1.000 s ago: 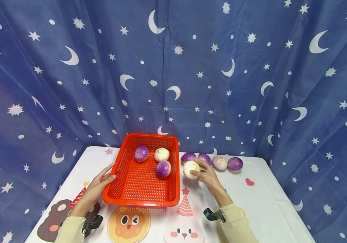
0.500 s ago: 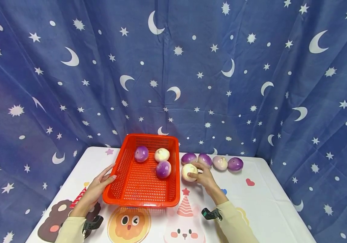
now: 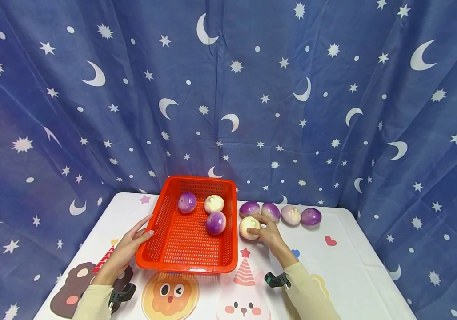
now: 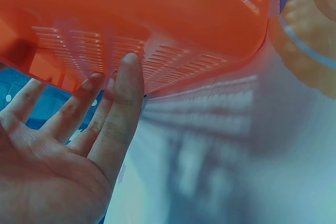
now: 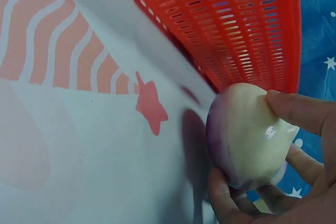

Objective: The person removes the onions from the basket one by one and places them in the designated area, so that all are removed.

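A purple-and-white turnip (image 3: 249,228) is in my right hand (image 3: 269,232), its pale side up, just right of the red basket. In the right wrist view, thumb and fingers curl round that turnip (image 5: 247,135), close to the basket wall (image 5: 231,35). Whether it touches the tablecloth is hard to tell. My left hand (image 3: 126,246) is at the left side of the red plastic basket (image 3: 186,269). Seen from the left wrist, its extended fingers (image 4: 123,98) lie against the slotted wall. Inside sit a purple turnip (image 3: 186,202), a pale-side-up turnip (image 3: 214,204) and another purple turnip (image 3: 216,223).
Behind my right hand, several turnips stand in a row at the table's back edge: a purple one (image 3: 249,208), another (image 3: 270,212), a pale one (image 3: 290,215) and a dark purple one (image 3: 310,217). A starry blue curtain (image 3: 228,89) hangs behind the printed tablecloth (image 3: 356,262).
My right hand has shifted slightly left and toward me with the turnip, then nearly stopped. The left hand and the basket have stayed in place.
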### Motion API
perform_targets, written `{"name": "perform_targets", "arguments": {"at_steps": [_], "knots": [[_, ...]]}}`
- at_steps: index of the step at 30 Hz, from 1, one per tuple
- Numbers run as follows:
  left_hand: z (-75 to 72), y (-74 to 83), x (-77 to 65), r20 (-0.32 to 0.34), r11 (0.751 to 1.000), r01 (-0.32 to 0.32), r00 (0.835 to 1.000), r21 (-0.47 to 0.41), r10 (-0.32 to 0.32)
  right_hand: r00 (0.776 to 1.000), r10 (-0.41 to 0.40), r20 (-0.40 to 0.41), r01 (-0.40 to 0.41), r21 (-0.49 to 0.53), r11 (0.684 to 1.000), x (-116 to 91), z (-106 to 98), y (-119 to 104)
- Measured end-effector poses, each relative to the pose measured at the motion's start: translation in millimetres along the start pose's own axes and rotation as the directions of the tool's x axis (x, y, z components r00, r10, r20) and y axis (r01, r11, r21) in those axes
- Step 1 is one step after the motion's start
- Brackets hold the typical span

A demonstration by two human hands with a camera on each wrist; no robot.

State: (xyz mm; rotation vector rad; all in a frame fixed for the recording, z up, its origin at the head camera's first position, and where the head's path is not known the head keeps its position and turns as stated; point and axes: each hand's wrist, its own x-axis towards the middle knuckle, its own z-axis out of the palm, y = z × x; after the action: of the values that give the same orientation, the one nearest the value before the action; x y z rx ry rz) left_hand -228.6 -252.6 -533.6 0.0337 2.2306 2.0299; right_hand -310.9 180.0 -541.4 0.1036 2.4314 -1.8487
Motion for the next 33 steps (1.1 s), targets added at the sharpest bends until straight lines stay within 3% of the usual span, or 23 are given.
{"name": "perform_targets", "arguments": {"at_steps": [11,20,33], "knots": [[-0.3,2.3,-1.6,0.009,1.0,0.006,1.0,-0.001,-0.006,1.0,0.008,0.009,-0.008,-0.016,1.0,4,2,5],[-1.3,0.5,-1.2,0.019,1.0,-0.007,1.0,-0.002,0.007,1.0,-0.016,-0.013,0.014,-0.101,0.995,2,-4,2],[0.1,3.0,-2.0,-0.002,1.0,0.007,1.0,-0.004,-0.007,0.997,-0.061,-0.055,0.059,-0.027,0.998,-12,-18,-27]]}}
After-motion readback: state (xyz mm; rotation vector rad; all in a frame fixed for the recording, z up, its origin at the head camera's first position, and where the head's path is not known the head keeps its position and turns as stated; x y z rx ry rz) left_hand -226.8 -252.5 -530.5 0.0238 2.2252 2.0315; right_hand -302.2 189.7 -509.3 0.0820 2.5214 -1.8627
